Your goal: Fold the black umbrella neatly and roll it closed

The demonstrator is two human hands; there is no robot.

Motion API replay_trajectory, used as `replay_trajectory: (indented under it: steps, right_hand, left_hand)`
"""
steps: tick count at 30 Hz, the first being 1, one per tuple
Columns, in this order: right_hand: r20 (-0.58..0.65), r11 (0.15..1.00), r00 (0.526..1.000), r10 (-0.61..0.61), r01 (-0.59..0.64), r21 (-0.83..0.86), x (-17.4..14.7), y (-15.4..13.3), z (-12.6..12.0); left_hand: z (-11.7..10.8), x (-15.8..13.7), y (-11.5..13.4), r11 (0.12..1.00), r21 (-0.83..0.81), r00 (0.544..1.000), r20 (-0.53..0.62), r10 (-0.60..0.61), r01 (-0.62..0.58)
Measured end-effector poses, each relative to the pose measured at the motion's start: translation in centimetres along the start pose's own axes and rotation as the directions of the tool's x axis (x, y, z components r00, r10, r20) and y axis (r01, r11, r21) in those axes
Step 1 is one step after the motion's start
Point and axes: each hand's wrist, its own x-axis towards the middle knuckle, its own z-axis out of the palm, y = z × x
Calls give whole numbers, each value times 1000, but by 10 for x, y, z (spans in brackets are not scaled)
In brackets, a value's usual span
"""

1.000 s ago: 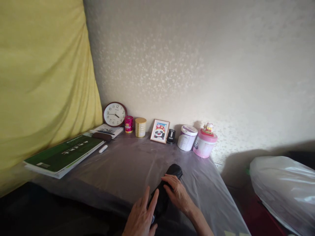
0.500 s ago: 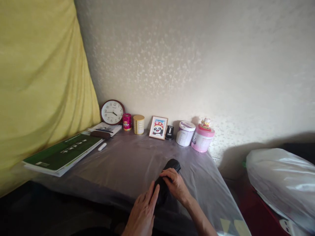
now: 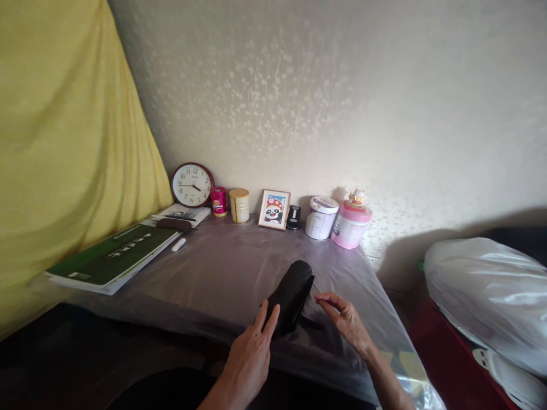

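A black folded umbrella (image 3: 293, 290) lies slanting on the covered table, its rounded end pointing away from me. My left hand (image 3: 250, 353) holds its near end from the left, thumb and forefinger against the fabric; the other fingers are mostly hidden. To the right of the umbrella, my right hand (image 3: 342, 322) is apart from the main roll, with thumb and forefinger pinched together. Whatever is between those fingertips is too small to make out. A dark strip of fabric (image 3: 311, 323) sticks out from the umbrella's right side.
Along the wall stand a clock (image 3: 192, 185), a pink can (image 3: 219, 202), a yellow-lidded can (image 3: 239, 206), a panda picture frame (image 3: 274, 209) and two tubs (image 3: 321, 219). Green book (image 3: 113, 256) and white object (image 3: 178, 245) lie left. A plastic-covered bundle (image 3: 482, 290) sits right.
My right hand has come off the umbrella's top and moved right, fingers pinched. My left hand stays at the near end. More of the umbrella shows, and the view has tilted slightly down.
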Motion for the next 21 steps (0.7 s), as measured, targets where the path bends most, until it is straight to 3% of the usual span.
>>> replay_trajectory:
  steps: [5,7,9,10,12,14,15,18,21]
  right_hand:
    - [-27,997,998,64,-63,46,0,16,0]
    - [-36,997,997,62,-60,51,1,19,0]
    - [-44,997,997,57,-55,53,0,21,0]
    - [-49,997,997,56,-53,54,0,22,0]
    - [-60,997,997,58,-54,59,-1,25,-1]
    - [-71,996,995,72,-68,61,-2,28,-2]
    - [-76,995,994,80,-76,59,-2,29,-2]
    - [-93,995,992,90,-85,54,-3,30,-2]
    - [-111,996,991,71,-65,58,-4,30,-3]
  left_hand:
    - [-12,5,-1,940,-339,999,-16,-45,37]
    - [-18,8,-3,837,-518,984,101,-144,175]
    - [-20,10,-7,740,-590,946,219,-239,324]
    - [-20,9,-9,743,-574,939,209,-274,344]
    - [-18,7,-12,854,-443,957,37,-287,273]
    - [-14,4,-12,958,-209,961,-150,-231,197]
    - [-13,3,-11,980,-92,963,-190,-190,176]
    - [-11,1,-6,975,152,980,-135,-145,165]
    - [-14,5,-8,977,153,989,-42,-145,149]
